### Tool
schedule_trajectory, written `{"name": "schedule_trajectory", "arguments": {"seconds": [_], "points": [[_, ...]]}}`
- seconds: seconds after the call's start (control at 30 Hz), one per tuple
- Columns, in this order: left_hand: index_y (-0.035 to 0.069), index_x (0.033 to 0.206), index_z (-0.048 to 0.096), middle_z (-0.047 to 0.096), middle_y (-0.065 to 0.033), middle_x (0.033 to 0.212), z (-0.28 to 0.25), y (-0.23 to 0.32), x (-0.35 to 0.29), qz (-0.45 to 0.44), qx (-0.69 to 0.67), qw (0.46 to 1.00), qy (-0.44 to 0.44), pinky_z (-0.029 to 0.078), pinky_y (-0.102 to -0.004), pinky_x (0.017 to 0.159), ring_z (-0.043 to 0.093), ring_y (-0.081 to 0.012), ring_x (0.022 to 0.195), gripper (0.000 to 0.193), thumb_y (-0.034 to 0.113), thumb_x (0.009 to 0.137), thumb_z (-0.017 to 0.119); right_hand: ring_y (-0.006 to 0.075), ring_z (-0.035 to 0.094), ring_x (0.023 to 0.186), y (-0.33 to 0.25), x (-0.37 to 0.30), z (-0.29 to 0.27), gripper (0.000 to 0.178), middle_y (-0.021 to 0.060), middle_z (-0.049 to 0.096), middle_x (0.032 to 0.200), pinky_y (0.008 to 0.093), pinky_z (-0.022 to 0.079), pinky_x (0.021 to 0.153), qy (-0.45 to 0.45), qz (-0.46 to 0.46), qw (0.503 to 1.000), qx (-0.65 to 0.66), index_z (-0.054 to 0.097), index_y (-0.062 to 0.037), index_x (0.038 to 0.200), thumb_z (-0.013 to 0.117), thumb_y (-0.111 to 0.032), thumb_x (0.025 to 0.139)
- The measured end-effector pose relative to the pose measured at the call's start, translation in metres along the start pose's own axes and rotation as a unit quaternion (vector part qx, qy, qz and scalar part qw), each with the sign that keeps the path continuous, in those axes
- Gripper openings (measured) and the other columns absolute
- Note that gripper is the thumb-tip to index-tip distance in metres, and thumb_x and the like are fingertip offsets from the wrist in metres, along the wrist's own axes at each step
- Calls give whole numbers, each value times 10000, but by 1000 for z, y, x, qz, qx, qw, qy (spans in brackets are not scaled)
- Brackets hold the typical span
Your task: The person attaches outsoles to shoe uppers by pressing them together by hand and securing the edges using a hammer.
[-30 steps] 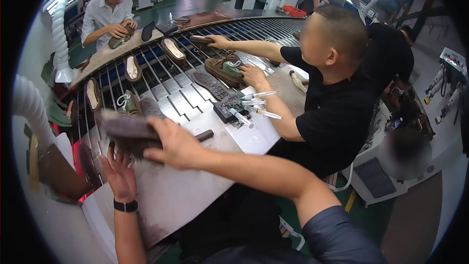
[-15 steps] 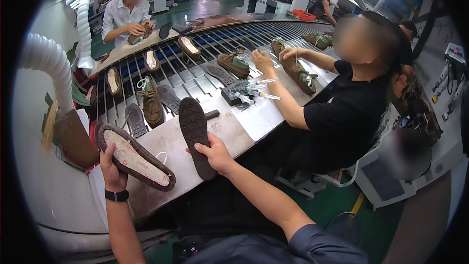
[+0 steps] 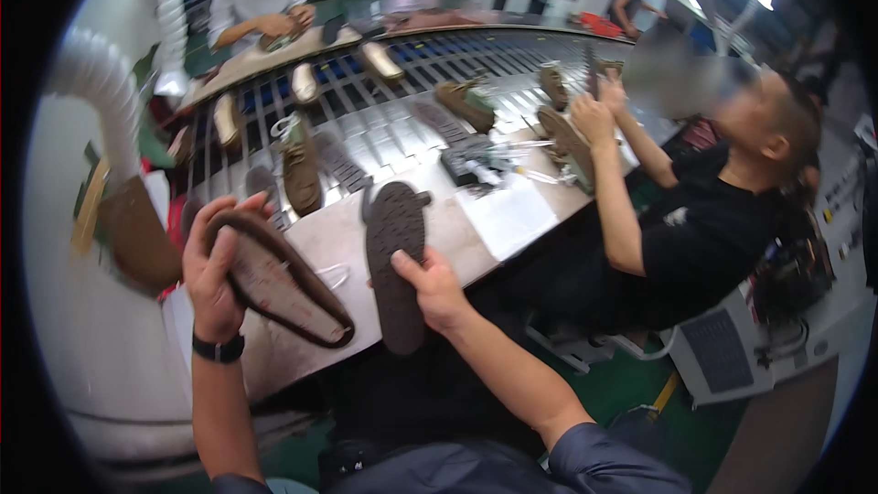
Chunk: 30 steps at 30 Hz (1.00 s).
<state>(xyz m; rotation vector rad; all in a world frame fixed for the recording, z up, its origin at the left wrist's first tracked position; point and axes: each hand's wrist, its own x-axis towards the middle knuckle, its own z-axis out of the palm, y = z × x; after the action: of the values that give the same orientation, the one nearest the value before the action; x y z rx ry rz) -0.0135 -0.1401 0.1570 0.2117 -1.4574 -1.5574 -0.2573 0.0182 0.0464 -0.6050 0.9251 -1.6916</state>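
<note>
My left hand (image 3: 212, 279) grips one end of a brown shoe upper (image 3: 322, 329), its thumb pressed on the pale, red-marked underside that faces up. In my right hand (image 3: 432, 291) is a dark brown shoe sole (image 3: 395, 229) with a knobbly tread, held roughly upright with the thumb lying across it. The sole and the upper are apart, side by side above the near edge of the pale worktop (image 3: 441, 242). A white lace (image 3: 335, 274) shows beside the upper.
Beyond the worktop runs a roller conveyor (image 3: 361, 133) carrying several shoes and loose soles. A black tray with syringes (image 3: 465, 163) stands right of centre. Close on my right, a co-worker in black (image 3: 713, 238) handles a shoe and a sole; another person (image 3: 261, 0) works across the conveyor.
The whole view has shifted and blurred. My hands still hold the upper and the sole, with my left fingers moved further round the upper's end. The co-worker has raised both hands.
</note>
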Motion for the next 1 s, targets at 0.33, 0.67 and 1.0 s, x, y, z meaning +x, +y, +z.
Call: {"name": "schedule_trajectory", "arguments": {"seconds": [0.33,0.67,1.0], "points": [[-14,1470,537,700,-213,1337,46,4,8,-1,60,995,-79,558,-361,1037,702,-221,1187,463,269,1106,583,216,705,1150,-34,-49,57,323,153,721,1271,387,557,1035,-150,-86,984,-40,631,63,1330,641,-121,1065],[-54,1364,571,668,-242,1350,50,13,-2,-51,6,996,-79,553,-399,1041,696,-253,1167,792,649,1000,598,133,668,1082,-27,-35,95,329,102,734,1212,303,539,961,-165,-78,982,-48,657,76,1311,661,-152,1074],[-57,1376,548,648,-204,1364,48,13,-5,-33,66,991,-110,548,-377,1019,678,-226,1149,926,526,746,895,170,685,1106,-27,-36,91,405,120,739,1221,326,524,1005,-163,-82,977,-111,684,71,1269,743,-248,1027]]}}
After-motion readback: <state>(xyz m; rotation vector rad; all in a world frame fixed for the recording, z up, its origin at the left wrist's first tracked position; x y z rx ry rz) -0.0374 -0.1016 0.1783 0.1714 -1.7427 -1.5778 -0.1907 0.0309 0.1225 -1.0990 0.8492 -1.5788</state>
